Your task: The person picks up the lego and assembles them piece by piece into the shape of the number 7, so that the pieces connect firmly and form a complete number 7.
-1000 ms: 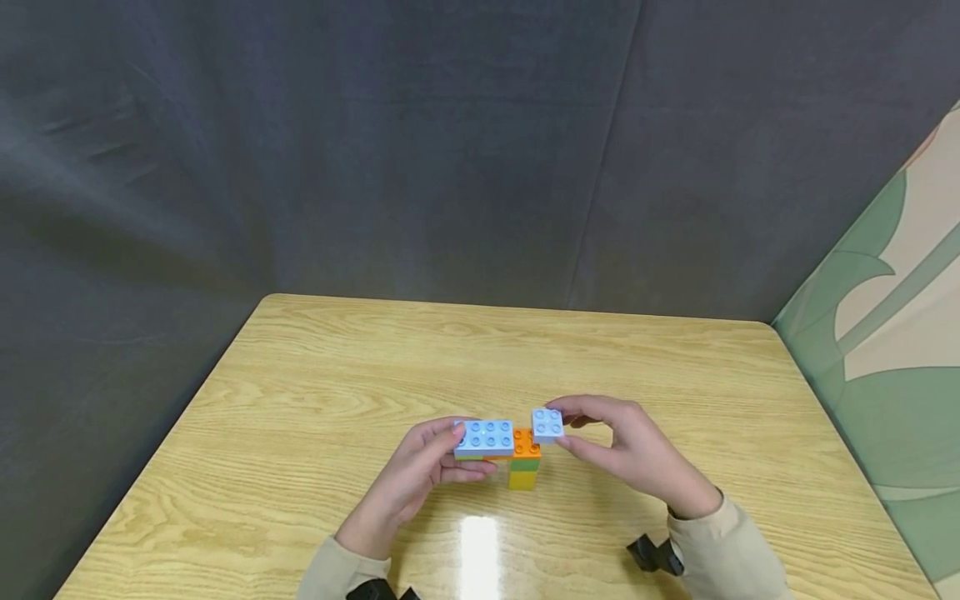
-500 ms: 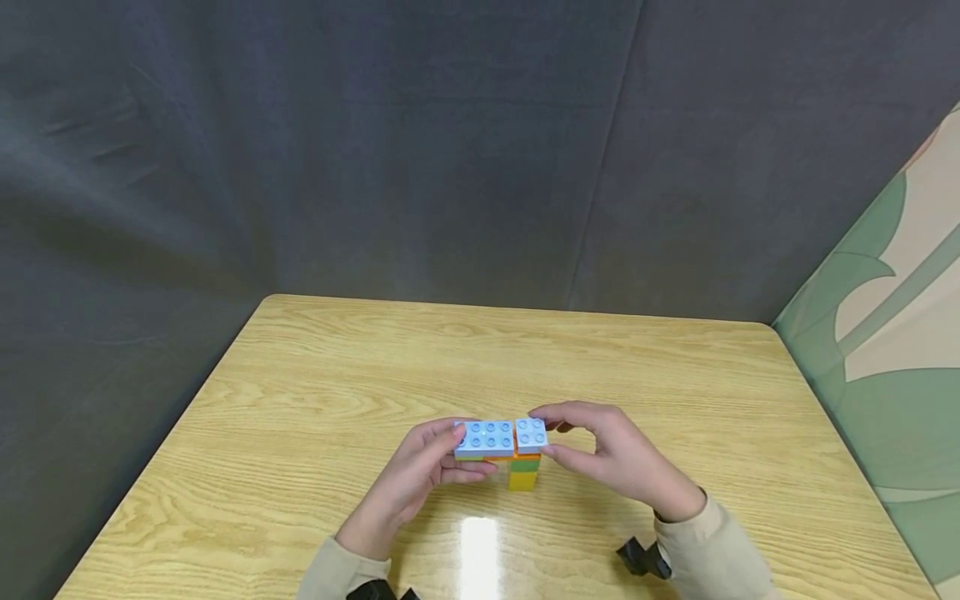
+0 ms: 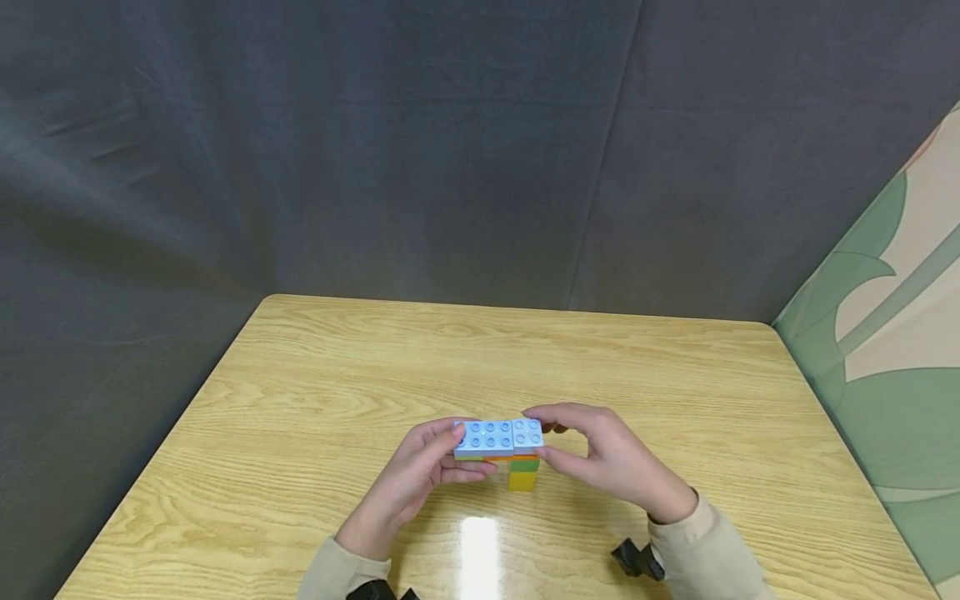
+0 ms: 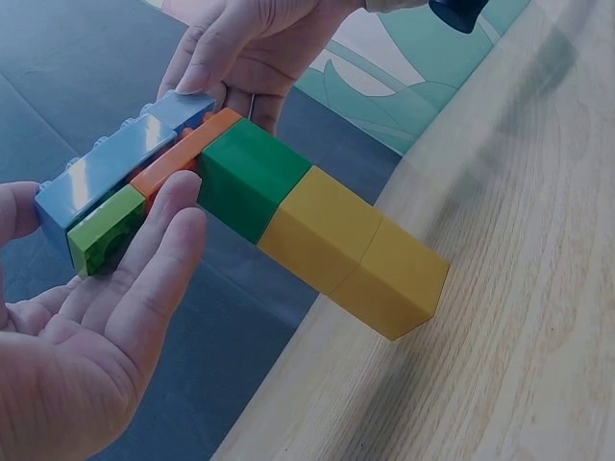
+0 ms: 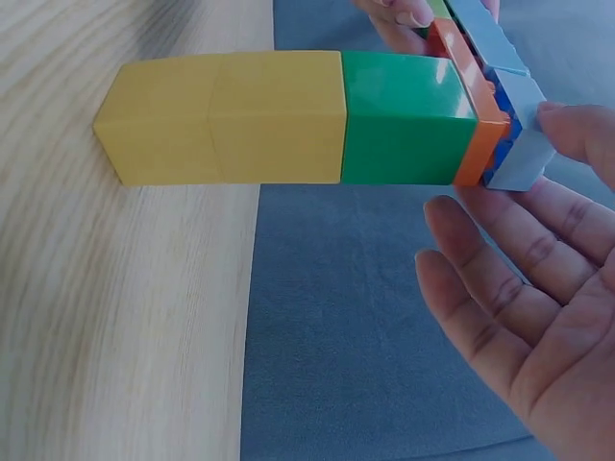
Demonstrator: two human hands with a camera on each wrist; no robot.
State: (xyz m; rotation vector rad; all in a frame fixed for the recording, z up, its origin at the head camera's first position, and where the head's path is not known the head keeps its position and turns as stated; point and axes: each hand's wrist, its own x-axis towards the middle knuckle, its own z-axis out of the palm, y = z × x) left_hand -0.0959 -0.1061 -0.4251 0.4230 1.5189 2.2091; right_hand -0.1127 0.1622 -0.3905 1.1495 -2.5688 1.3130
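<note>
A tower of two yellow bricks (image 5: pixel 226 120) and a green brick (image 5: pixel 404 115) stands upright on the table. An orange plate (image 4: pixel 187 154) tops it and juts out to the left. My left hand (image 3: pixel 420 467) grips the overhanging end, thumb on the long light blue brick (image 3: pixel 483 437), fingers under the light green brick (image 4: pixel 106 230). Between thumb and fingers my right hand (image 3: pixel 600 446) pinches a small square light blue brick (image 3: pixel 528 435). This brick sits over the orange plate's right end, against the long brick. In the right wrist view a narrow gap shows beneath it.
The wooden table (image 3: pixel 360 358) reaches behind and to both sides of the tower. A dark cloth (image 3: pixel 450 167) hangs behind it, and a leaf-patterned panel (image 3: pixel 900 375) stands at the right.
My right hand has moved left and slightly down, bringing the small light blue brick from the tower's right side to over the orange plate. The left hand has stayed still.
</note>
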